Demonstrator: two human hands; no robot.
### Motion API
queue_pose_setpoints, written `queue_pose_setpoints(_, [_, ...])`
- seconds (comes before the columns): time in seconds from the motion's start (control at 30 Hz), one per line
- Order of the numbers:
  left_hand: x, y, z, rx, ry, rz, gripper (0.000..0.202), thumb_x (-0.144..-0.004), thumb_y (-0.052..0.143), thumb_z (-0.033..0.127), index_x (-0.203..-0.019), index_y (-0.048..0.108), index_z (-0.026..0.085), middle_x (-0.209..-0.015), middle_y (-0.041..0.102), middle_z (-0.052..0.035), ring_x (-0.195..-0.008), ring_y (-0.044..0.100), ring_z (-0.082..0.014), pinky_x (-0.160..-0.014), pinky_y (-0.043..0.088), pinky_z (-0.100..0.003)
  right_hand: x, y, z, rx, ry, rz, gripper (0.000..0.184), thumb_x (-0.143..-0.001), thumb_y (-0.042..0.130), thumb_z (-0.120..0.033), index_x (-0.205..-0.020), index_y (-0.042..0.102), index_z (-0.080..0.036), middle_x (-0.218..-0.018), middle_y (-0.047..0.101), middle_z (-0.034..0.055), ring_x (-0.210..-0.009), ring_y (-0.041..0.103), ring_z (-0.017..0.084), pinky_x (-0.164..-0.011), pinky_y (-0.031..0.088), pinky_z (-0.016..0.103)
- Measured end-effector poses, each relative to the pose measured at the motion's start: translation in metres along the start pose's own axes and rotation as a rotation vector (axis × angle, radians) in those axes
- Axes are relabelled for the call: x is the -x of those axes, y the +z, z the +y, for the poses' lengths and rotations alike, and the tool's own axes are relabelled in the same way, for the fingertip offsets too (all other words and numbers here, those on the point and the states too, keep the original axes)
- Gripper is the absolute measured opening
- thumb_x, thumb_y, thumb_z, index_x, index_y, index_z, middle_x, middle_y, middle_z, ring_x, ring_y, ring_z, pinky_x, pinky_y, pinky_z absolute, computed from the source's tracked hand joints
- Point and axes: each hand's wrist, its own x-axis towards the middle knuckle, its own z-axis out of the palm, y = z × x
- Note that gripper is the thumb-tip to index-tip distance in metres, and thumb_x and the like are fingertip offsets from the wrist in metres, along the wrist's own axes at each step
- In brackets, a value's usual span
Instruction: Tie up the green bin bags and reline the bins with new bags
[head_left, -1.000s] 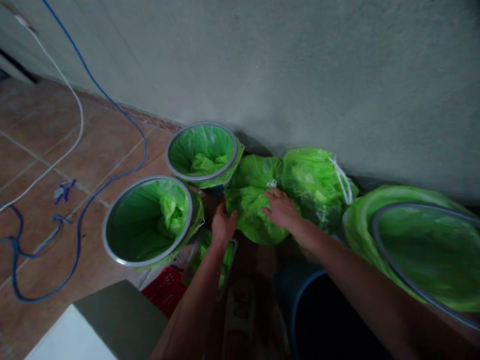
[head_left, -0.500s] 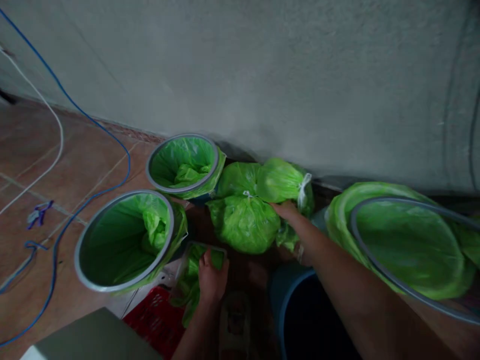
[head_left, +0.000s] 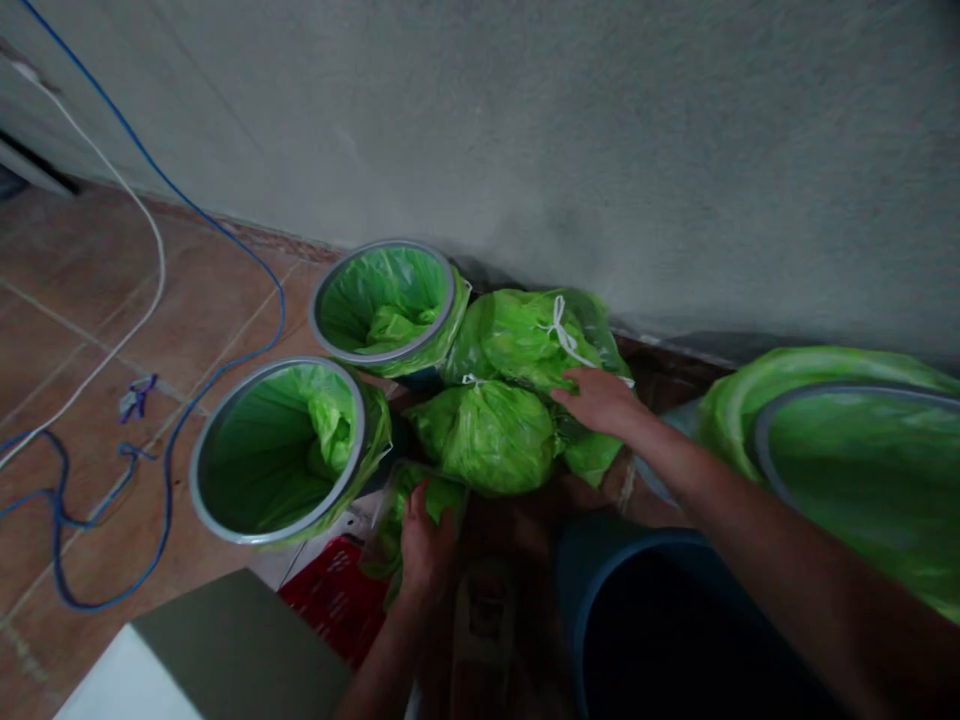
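Blue cord (head_left: 166, 490) loops over the tiled floor (head_left: 97, 250) beside two green-lined bins (head_left: 247, 460). Next comes a clear tub (head_left: 463, 503) of green plastic (head_left: 390, 535), the left hand (head_left: 426, 545) over it; whether its grip closes on any, I can't tell. Then two tied green bags (head_left: 495, 440) sit together, the right hand (head_left: 604, 403) against the rear one, its grip apart. Far right, a grey hoop (head_left: 763, 440) rings green liner (head_left: 731, 410).

Gap between bags (head_left: 495, 440) and blue bin (head_left: 579, 560)

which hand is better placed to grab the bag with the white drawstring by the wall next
Probably the right: the right hand is at that bag, near the drawstring, while the left hand is at other green plastic nearer the person.
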Motion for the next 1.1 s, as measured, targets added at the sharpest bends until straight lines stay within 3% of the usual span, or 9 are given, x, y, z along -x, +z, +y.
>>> queue_pose_setpoints(0.1, [0.007, -0.004, -0.006, -0.082, -0.044, 0.049, 0.054, -0.078, 0.051, 0.012, -0.132, 0.049, 0.010, -0.128, 0.057, -0.0185, -0.124, 0.053, -0.0286, -0.104, 0.044, -0.043, 0.010, -0.015, -0.003, 0.028, -0.021, 0.081, 0.052, -0.089, 0.048, -0.043, -0.133, 0.052, -0.015, -0.129, 0.061, 0.0155, -0.118, 0.057, 0.031, -0.100, 0.042, 0.043])
queue_pose_setpoints(0.27, [0.009, 0.009, -0.008, -0.260, -0.144, -0.119, 0.055, -0.076, 0.056, 0.012, -0.131, 0.052, 0.008, -0.123, 0.062, -0.0198, -0.116, 0.058, -0.0297, -0.099, 0.045, -0.039, 0.025, -0.003, -0.014, 0.045, -0.021, -0.145, 0.051, -0.084, 0.057, -0.029, -0.132, 0.052, -0.012, -0.132, 0.057, 0.0172, -0.119, 0.055, 0.031, -0.101, 0.042, 0.042])
queue_pose_setpoints(0.33, [0.007, 0.013, -0.007, -0.278, -0.184, -0.145, 0.045, -0.081, 0.054, 0.017, -0.125, 0.059, 0.011, -0.115, 0.067, -0.0182, -0.110, 0.063, -0.0295, -0.093, 0.047, -0.038, 0.036, -0.005, -0.022, 0.019, -0.073, -0.107, 0.047, -0.086, 0.055, -0.029, -0.131, 0.054, -0.013, -0.131, 0.057, 0.0161, -0.114, 0.058, 0.029, -0.101, 0.042, 0.040])
queue_pose_setpoints(0.5, [0.008, -0.008, 0.002, -0.202, -0.170, 0.111, 0.031, -0.086, 0.046, 0.023, -0.103, 0.071, 0.013, -0.105, 0.069, -0.0155, -0.100, 0.066, -0.0283, -0.087, 0.048, -0.037, 0.074, -0.017, -0.069, -0.035, -0.229, -0.104, 0.038, -0.089, 0.050, -0.027, -0.123, 0.059, -0.013, -0.126, 0.059, 0.0140, -0.112, 0.059, 0.025, -0.101, 0.042, 0.035])
queue_pose_setpoints(0.67, [0.025, -0.034, 0.013, -0.004, 0.038, 0.230, 0.030, -0.089, 0.043, 0.025, -0.106, 0.066, 0.017, -0.106, 0.067, -0.0104, -0.104, 0.062, -0.0213, -0.095, 0.047, -0.033, 0.110, 0.028, -0.146, -0.127, -0.473, -0.360, 0.060, -0.079, 0.061, -0.017, -0.137, 0.046, -0.013, -0.131, 0.056, 0.0167, -0.111, 0.060, 0.024, -0.092, 0.046, 0.034])
queue_pose_setpoints(0.77, [0.036, -0.031, 0.007, 0.099, 0.093, 0.221, 0.045, -0.088, 0.049, 0.029, -0.131, 0.051, 0.015, -0.126, 0.059, -0.0135, -0.117, 0.057, -0.0221, -0.100, 0.045, -0.034, 0.110, 0.057, -0.173, -0.097, -0.413, -0.406, 0.037, -0.088, 0.044, -0.011, -0.121, 0.060, -0.013, -0.113, 0.067, 0.0153, -0.102, 0.065, 0.023, -0.087, 0.047, 0.034])
queue_pose_setpoints(0.83, [0.040, -0.021, -0.003, 0.066, 0.041, 0.147, 0.070, -0.082, 0.059, 0.030, -0.144, 0.032, 0.012, -0.138, 0.051, -0.0183, -0.124, 0.052, -0.0265, -0.102, 0.044, -0.038, 0.099, 0.060, -0.174, -0.099, -0.297, -0.345, 0.034, -0.091, 0.036, -0.012, -0.105, 0.067, -0.013, -0.099, 0.071, 0.0151, -0.098, 0.066, 0.025, -0.086, 0.047, 0.035])
queue_pose_setpoints(0.93, [0.039, -0.001, -0.016, -0.102, -0.157, -0.045, 0.080, -0.079, 0.062, 0.026, -0.147, 0.026, 0.006, -0.138, 0.049, -0.0252, -0.125, 0.053, -0.0327, -0.100, 0.044, -0.043, 0.079, 0.034, -0.155, -0.298, -0.091, -0.093, 0.033, -0.092, 0.037, -0.020, -0.107, 0.066, -0.015, -0.094, 0.072, 0.0126, -0.093, 0.067, 0.025, -0.082, 0.050, 0.035])
queue_pose_setpoints(1.1, [0.016, 0.018, -0.021, -0.238, -0.371, -0.313, 0.055, -0.079, 0.063, 0.025, -0.130, 0.051, 0.008, -0.121, 0.062, -0.0264, -0.110, 0.064, -0.0312, -0.090, 0.049, -0.037, 0.077, -0.052, -0.116, -0.879, 0.068, 0.277, 0.035, -0.090, 0.036, -0.034, -0.111, 0.060, -0.019, -0.086, 0.069, 0.0063, -0.077, 0.067, 0.021, -0.067, 0.053, 0.035])
